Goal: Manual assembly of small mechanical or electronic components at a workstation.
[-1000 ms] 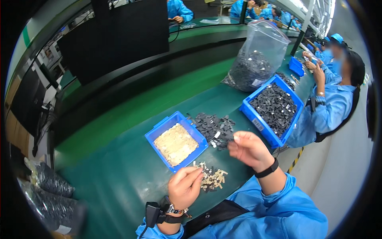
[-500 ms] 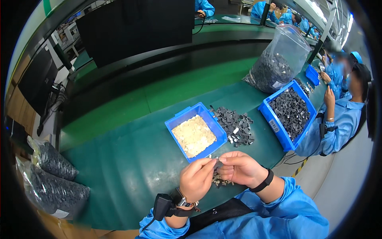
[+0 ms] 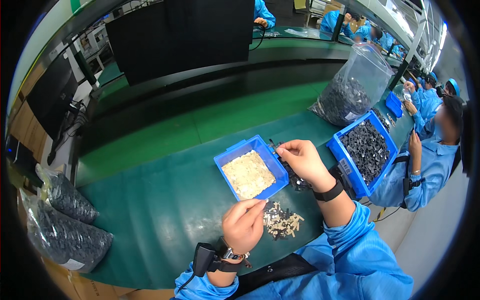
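Note:
Close to the near edge of a blue bin [image 3: 231, 186] full of pale cream pieces, my left hand [image 3: 243, 226] pinches a tiny pale piece [image 3: 266, 201] at its fingertips. Its kind is too small to tell. My right hand [image 3: 306, 164] is over a pile of small black plastic parts [image 3: 298, 184], fingers pressed together at the bin's right corner; whatever they hold is hidden. That hand covers much of the pile. Between my wrists lies a mixed heap of black and cream pieces [image 3: 282, 222] on the green table mat [image 3: 165, 215].
A larger blue bin of black parts [image 3: 365, 150] stands at the right, with a big clear bag of black parts [image 3: 345, 97] behind it. Two more filled bags [image 3: 70, 232] lie at the left. A co-worker in blue [image 3: 435, 160] sits beyond the right bin.
My hands have come apart. The right has moved up and away to the black pile, while the left stays near the bin. The dark part held between them no longer shows there.

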The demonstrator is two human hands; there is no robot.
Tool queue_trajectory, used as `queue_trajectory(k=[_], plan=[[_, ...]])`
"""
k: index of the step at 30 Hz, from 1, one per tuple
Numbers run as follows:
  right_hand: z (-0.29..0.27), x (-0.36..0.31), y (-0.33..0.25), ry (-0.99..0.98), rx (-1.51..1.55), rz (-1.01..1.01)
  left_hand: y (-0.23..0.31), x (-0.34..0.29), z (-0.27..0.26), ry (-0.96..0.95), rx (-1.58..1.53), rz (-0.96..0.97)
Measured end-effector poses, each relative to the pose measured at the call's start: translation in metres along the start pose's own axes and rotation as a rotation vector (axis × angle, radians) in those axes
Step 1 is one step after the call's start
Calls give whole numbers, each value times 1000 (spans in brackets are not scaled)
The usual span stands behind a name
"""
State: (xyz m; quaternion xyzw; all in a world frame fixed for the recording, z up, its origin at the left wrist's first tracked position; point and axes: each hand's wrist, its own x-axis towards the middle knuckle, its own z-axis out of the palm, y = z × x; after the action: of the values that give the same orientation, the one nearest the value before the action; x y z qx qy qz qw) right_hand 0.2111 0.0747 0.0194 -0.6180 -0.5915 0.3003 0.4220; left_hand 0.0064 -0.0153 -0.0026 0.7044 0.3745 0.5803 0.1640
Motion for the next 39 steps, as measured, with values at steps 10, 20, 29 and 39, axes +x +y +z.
queue_trajectory(k=[10, 20, 29, 39], plan=[[27, -14, -2, 277, -209, -428, 0, -1, -2, -31, -29, -11], [14, -86, -40, -204, 705, -55, 3, -4, -2, 17, -70, -114], [15, -108, -45, -221, 678, 152, 3, -3, 0, -2, -54, -90], [17, -108, -33, -204, 555, 115, 1, -2, 1, -39, 37, -2]])
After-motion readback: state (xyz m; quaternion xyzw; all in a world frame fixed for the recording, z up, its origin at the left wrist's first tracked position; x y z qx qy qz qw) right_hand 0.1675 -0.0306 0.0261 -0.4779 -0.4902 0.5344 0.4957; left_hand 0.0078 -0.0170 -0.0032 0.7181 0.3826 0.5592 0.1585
